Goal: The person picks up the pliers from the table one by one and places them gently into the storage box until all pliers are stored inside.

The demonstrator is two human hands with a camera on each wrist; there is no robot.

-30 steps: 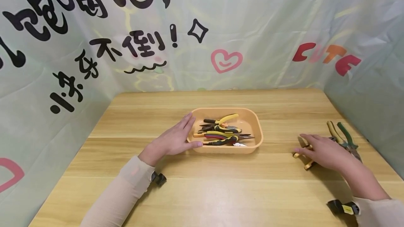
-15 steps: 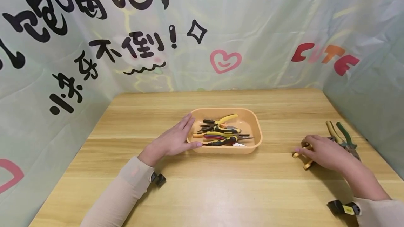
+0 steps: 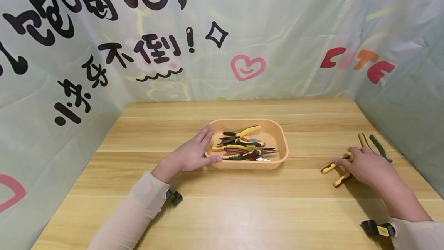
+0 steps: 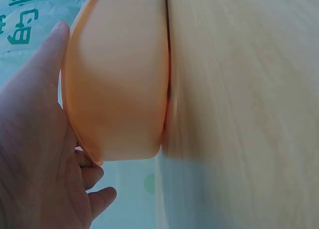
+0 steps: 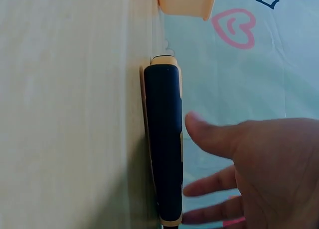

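Note:
My left hand (image 3: 189,151) rests at the left end of an orange tray (image 3: 285,146), fingers straight along the far side and thumb along the near rim. In the left wrist view its fingertips reach past the tray's rim. Inside the tray lie several pliers (image 3: 243,153) with yellow, black and red handles. On the right, my right hand (image 3: 372,169) is over a pair of pliers with yellow-and-black handles (image 3: 328,168), hiding its head. The right wrist view shows the thumb and fingers loosely spread beside a dark handle (image 5: 164,139).
Beyond the right hand a yellow handle (image 3: 364,142) and a green handle (image 3: 379,147) point toward the back of the wooden table (image 3: 243,211). A printed cloth (image 3: 291,30) hangs behind and along both sides.
The right hand has shifted rightward along the pliers, uncovering more of their yellow-and-black handles and covering more of the tool beyond. The left hand and the tray stay in place.

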